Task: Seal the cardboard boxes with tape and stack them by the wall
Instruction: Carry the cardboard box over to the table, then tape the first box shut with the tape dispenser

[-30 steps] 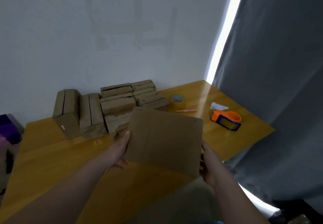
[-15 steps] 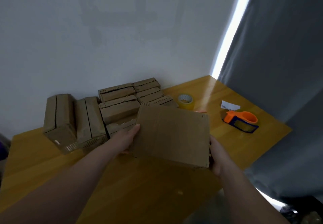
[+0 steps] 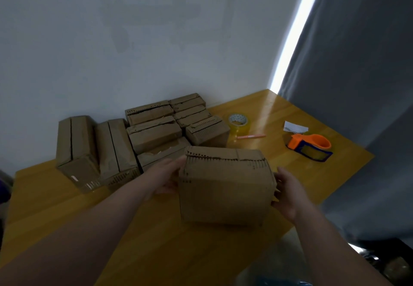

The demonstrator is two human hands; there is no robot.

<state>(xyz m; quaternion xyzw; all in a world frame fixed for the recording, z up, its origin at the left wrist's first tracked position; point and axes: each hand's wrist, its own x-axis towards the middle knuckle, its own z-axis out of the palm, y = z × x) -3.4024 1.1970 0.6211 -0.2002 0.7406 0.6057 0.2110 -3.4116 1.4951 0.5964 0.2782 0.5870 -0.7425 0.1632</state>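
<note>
I hold a brown cardboard box (image 3: 225, 187) between both hands, low over the front of the wooden table (image 3: 55, 198). My left hand (image 3: 165, 177) grips its left side, with a finger reaching the top left corner. On the right side my right hand (image 3: 288, 193) grips it, thumb up; its fingers are hidden behind the box. The top face shows a seam between the flaps. Several more cardboard boxes (image 3: 154, 133) lie packed together by the wall, just beyond the held box. A roll of clear tape (image 3: 238, 123) and an orange tape dispenser (image 3: 310, 146) sit to the right.
A pink pen (image 3: 251, 136) lies beside the tape roll, and a white scrap of paper (image 3: 295, 127) lies behind the dispenser. A grey curtain (image 3: 368, 84) hangs along the table's right edge. A white wall (image 3: 134, 40) backs the table.
The box came down and forward toward the table and tilted, so its top face and seam now show. Both hands kept hold of its sides.
</note>
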